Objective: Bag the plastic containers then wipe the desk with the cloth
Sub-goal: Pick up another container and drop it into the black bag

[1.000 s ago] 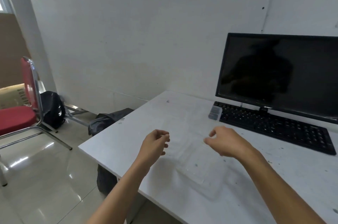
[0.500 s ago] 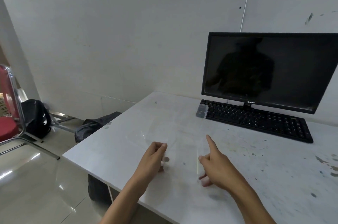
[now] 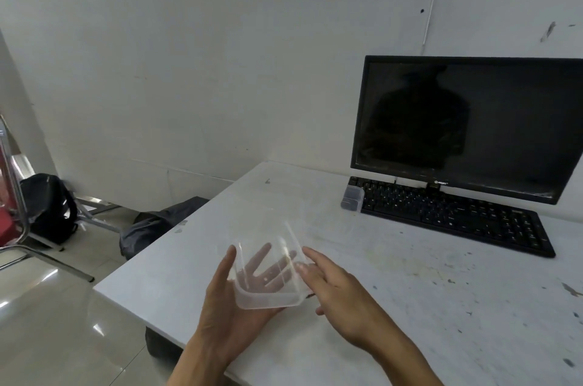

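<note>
A clear plastic container is held just above the near left part of the white desk. My left hand lies palm up under it; the spread fingers show through the clear bottom and the thumb runs up its left wall. My right hand touches the container's right wall with straight fingertips. A second, small clear container stands at the left end of the keyboard. No cloth is in view.
A black monitor stands behind the keyboard at the back right. The desk shows dark stains on its right side. On the floor to the left lie a crumpled dark bag, a black backpack and a red chair.
Both hands were on the desk surface at a barely visible clear container; now it is lifted, resting on my left palm with my right fingertips at its side. The camera has turned slightly left.
</note>
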